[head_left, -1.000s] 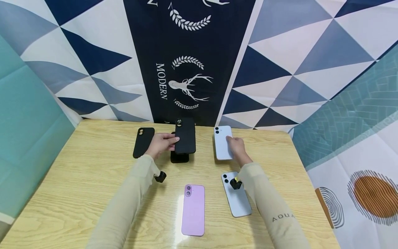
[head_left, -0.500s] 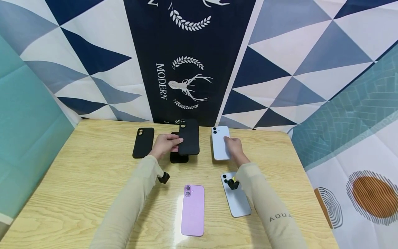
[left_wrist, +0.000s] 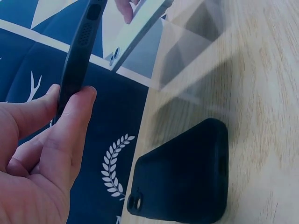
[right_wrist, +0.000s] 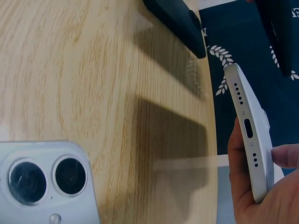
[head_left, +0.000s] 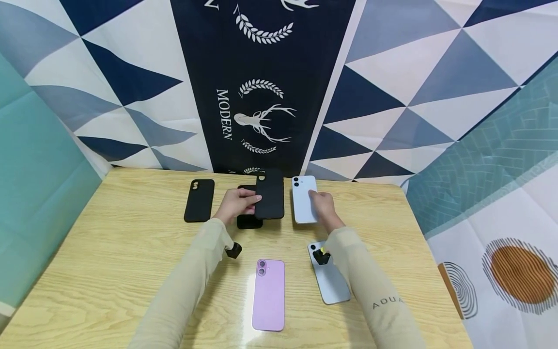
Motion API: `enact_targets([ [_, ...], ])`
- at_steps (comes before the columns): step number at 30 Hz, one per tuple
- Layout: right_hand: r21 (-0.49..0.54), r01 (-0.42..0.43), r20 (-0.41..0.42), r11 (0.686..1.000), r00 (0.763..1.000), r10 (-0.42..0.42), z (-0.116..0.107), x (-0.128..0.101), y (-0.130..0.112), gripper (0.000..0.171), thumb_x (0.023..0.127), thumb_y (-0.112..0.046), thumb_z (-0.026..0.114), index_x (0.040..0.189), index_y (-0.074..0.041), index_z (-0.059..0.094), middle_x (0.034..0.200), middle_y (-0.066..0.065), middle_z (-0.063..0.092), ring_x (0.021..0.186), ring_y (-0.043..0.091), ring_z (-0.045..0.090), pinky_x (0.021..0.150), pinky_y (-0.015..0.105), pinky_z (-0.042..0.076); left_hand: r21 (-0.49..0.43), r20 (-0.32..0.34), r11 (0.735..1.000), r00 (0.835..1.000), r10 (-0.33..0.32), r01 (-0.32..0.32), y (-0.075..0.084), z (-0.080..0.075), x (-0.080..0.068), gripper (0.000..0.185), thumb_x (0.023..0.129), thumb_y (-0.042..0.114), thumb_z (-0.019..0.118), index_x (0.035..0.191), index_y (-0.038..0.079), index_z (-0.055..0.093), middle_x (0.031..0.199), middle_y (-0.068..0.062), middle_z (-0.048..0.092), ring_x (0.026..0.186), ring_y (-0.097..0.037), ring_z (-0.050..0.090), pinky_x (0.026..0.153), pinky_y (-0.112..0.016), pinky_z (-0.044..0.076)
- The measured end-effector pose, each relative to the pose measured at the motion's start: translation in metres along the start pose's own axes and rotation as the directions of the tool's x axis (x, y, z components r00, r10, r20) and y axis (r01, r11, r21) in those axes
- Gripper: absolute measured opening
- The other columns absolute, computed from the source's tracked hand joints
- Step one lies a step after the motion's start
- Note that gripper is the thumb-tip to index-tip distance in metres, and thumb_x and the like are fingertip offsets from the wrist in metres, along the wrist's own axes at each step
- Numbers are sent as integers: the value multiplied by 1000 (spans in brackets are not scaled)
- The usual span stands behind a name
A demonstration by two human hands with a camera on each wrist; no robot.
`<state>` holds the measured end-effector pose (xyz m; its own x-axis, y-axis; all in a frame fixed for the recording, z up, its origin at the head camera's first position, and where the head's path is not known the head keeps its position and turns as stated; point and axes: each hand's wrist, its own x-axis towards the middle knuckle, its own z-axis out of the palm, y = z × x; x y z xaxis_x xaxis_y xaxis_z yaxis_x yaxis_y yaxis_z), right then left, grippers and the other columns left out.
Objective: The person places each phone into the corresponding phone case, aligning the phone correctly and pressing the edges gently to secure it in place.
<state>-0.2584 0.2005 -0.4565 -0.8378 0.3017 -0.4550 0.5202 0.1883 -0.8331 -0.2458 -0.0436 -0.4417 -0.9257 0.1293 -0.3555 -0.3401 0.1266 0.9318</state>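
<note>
My left hand (head_left: 236, 205) pinches a black phone case (head_left: 271, 196) by its left edge, thumb on the back and fingers behind. The left wrist view shows that held case (left_wrist: 78, 60) edge-on, lifted off the table. A second black phone case (head_left: 249, 222) lies on the table partly behind it. My right hand (head_left: 323, 206) grips a white phone (head_left: 303, 201) by its right edge, raised above the wood with its camera side towards me. In the right wrist view its port end (right_wrist: 248, 126) faces the camera. A narrow gap separates the held case from the held phone.
Another black phone case (head_left: 199, 200) lies at the back left of the wooden table (head_left: 131, 252). Nearer me lie a lilac phone (head_left: 268, 295) and a second white phone (head_left: 330, 280), the latter partly under my right forearm. A patterned wall covering (head_left: 257, 87) rises behind the table's far edge.
My left hand has carried the black phone case to the right. My right hand has brought the white phone slightly left, so the two are closer together.
</note>
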Motion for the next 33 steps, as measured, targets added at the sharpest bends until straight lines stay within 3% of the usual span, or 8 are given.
enact_targets([
  [8, 16, 8, 1, 1000, 1000, -8, 8, -4, -4, 52, 97, -27, 44, 137, 6, 36, 127, 19, 46, 108, 26, 48, 102, 39, 43, 8, 9, 1000, 1000, 11, -11, 0, 6, -2, 39, 89, 14, 65, 123, -3, 57, 107, -15, 61, 62, -8, 58, 63, -20, 58],
  [18, 34, -7, 16, 999, 1000, 7, 16, -7, -10, 55, 97, -29, 44, 140, 3, 33, 131, 19, 44, 117, 29, 45, 108, 41, 38, -3, 20, 1000, 1000, -2, 2, 1, 9, -2, 39, 88, 14, 66, 123, -2, 58, 103, -12, 60, 63, -9, 59, 63, -21, 58],
  [26, 65, 15, 15, 998, 1000, -16, 20, -5, -9, 60, 93, -38, 49, 134, 6, 41, 115, 16, 50, 95, 22, 51, 91, 34, 47, 0, 15, 1000, 1000, 6, -6, -3, 13, 0, 37, 87, 13, 66, 121, -3, 60, 98, -11, 63, 62, -9, 59, 63, -22, 59],
  [33, 74, 20, 13, 997, 1000, -21, 20, -7, -10, 63, 94, -36, 47, 140, 6, 33, 133, 20, 43, 119, 29, 44, 111, 40, 34, 5, 26, 1000, 999, 19, -19, -4, 18, 0, 38, 88, 13, 66, 121, -2, 59, 101, -15, 64, 64, -10, 60, 65, -24, 59],
])
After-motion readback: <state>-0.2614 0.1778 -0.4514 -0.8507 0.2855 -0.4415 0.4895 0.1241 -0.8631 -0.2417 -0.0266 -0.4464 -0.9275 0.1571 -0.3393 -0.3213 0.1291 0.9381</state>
